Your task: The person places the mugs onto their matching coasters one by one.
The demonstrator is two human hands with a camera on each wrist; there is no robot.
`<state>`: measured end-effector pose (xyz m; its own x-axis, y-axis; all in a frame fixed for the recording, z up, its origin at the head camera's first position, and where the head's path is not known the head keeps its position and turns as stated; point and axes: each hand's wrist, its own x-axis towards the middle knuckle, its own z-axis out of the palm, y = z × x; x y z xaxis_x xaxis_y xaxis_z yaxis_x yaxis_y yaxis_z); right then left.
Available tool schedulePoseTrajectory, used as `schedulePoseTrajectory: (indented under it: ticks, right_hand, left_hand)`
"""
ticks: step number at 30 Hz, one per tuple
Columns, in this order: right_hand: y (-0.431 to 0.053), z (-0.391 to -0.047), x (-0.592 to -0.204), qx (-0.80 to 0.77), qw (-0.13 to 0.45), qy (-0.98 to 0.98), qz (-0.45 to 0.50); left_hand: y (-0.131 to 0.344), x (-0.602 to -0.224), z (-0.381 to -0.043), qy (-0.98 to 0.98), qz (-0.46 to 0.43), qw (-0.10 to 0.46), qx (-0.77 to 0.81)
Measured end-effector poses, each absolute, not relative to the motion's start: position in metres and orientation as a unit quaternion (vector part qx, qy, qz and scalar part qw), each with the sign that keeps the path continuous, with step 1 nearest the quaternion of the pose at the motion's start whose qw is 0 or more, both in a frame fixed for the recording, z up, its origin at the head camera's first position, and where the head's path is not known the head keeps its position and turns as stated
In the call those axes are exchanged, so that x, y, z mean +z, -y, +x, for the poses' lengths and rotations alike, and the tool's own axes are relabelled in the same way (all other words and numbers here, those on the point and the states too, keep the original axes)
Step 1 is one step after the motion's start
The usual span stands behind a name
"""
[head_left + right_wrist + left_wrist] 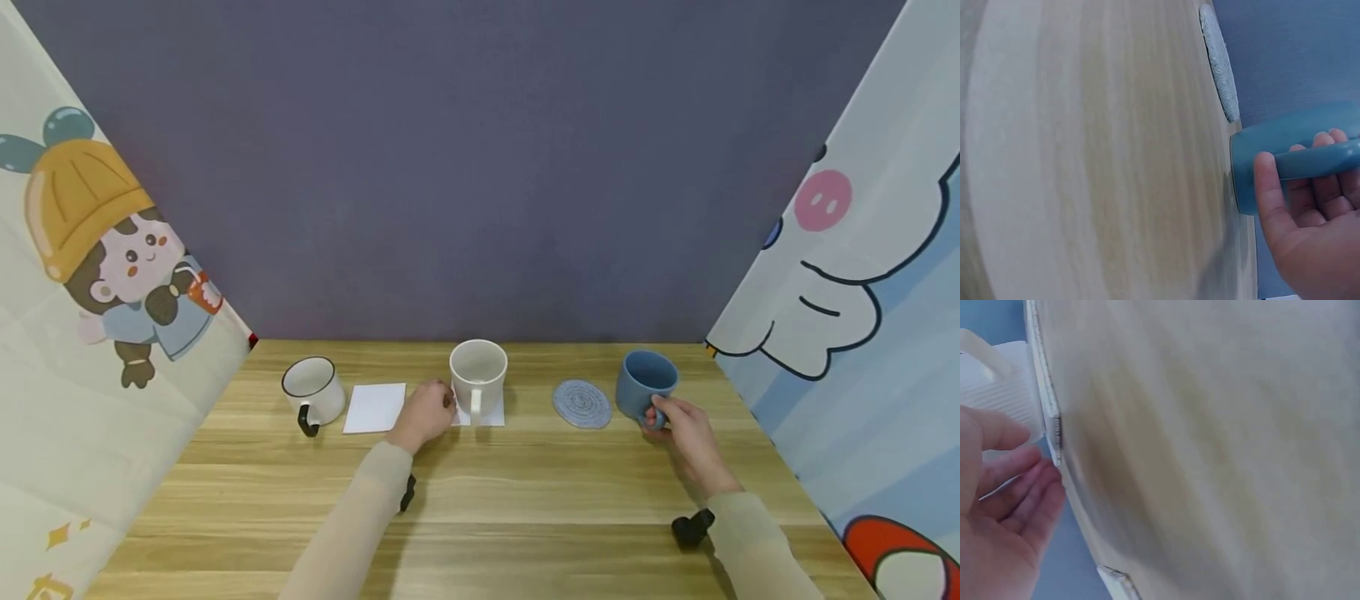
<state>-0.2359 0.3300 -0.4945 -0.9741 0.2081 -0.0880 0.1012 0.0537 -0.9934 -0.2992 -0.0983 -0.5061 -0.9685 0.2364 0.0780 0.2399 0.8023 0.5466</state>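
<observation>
Fingers of the right hand (688, 429): wrapped round the handle of a blue, smooth-walled cylindrical mug (634, 398), thumb (1269, 194) on one side and the other fingers on the far side.
Fingers of the left hand (426, 410): loosely bent and grasping nothing, with a gap between thumb and forefinger; they sit just beside a plain white mug (491, 393), though whether they touch it cannot be told.
Blue mug: right of centre in the lower half of the head frame, handle towards the bottom; whether its base sits fully on the wood is unclear.
White mug: near the middle of the head frame, upright on a white square coaster (494, 420), handle towards the bottom.
Round coaster: a grey-blue, textured disc (582, 404), between those two mugs and nearer the blue one.
Second square: another flat white coaster (373, 408), left of the left hand.
Black-rimmed mug: white with a black handle (327, 405), farthest left in the row.
Sleeves: pale cream (352, 517), entering from the bottom edge, a small black device (692, 529) at the right wrist.
Table: light striped wood (517, 500), across the lower frame.
Backdrop: dark grey-purple panel (480, 167), upper middle, between cartoon-printed cloths left and right.
</observation>
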Motion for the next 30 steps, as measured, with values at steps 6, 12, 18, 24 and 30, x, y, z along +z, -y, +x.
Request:
schedulePoseTrajectory:
  ticks: [6,12,18,24,30]
  right_hand:
    - [-0.332,-0.236,-0.491,0.664,0.024,0.742,-0.091]
    - [-0.333,-0.236,-0.491,0.662,0.021,0.744,-0.090]
    - [-0.335,-0.236,-0.492,0.662,0.014,0.745,-0.081]
    - [-0.335,-0.235,-0.492,0.658,0.011,0.750,-0.072]
    - [-0.336,-0.234,-0.495,0.650,0.013,0.756,-0.069]
  left_hand:
    - [0.099,-0.496,-0.298,0.952,-0.118,-0.005,-0.283]
    - [0.099,-0.479,-0.292,0.950,-0.099,-0.013,-0.297]
    - [0.101,-0.466,-0.284,0.953,-0.095,-0.004,-0.289]
    - [0.100,-0.456,-0.273,0.961,-0.090,0.023,-0.260]
    - [0.095,-0.445,-0.264,0.952,-0.102,0.129,-0.259]
